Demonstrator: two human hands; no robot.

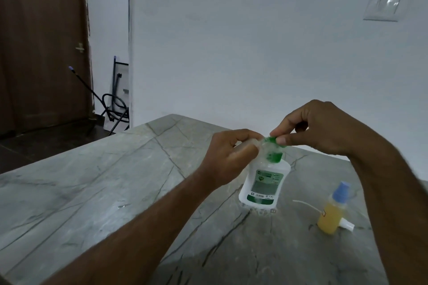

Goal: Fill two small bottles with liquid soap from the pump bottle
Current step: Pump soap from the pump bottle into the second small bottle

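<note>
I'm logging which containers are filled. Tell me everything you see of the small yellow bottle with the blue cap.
The small bottle stands upright on the grey stone table, right of the pump bottle. Clear plastic, mostly full of yellow liquid, pale blue cap on, small label on its side. A white spray piece lies against its base. Neither hand touches it.

Left hand (228,157) holding clear small bottle (249,143), right hand (310,128) pinching green pump head (273,140), pump bottle (264,183)

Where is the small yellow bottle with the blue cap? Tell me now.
In the head view the small yellow bottle stands on the stone table, lower right, right of the pump bottle, beside a loose white spray nozzle.
</note>
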